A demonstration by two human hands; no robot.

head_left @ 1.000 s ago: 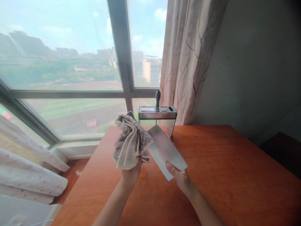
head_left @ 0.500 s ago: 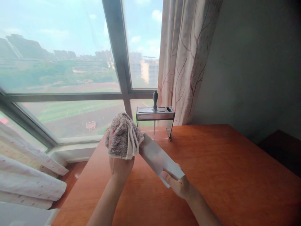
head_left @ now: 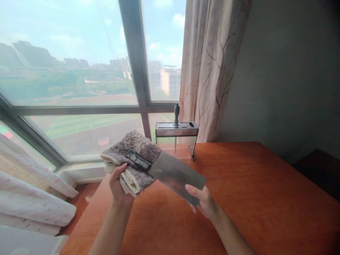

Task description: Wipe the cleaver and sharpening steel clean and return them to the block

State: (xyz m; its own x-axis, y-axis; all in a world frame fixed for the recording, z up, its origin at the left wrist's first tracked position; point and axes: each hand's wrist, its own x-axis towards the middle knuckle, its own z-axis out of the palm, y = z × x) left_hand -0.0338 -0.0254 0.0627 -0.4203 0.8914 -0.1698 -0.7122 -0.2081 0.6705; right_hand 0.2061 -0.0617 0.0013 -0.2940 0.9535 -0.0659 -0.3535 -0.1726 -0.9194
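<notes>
My left hand [head_left: 119, 187] is closed on a folded grey-brown towel [head_left: 145, 143] with a white edge, its thumb on top. Across the towel lies the dark handle [head_left: 138, 160] of a kitchen cleaver. The cleaver's broad grey blade [head_left: 177, 173] slants down to the right above the table. My right hand [head_left: 204, 202] pinches the blade at its far end, thumb on the upper face and fingers beneath. The towel hides most of my left fingers.
A knife block [head_left: 176, 131] with a metal top and clear sides stands at the table's far edge, a black-handled tool upright in it. The brown wooden table [head_left: 252, 198] extends to the right. Behind are a window frame [head_left: 87, 110] and a patterned curtain [head_left: 207, 71].
The towel has opened out from around the handle end, so the dark handle now shows on it. My left hand has shifted left and turned; the blade's face has tilted and looks darker.
</notes>
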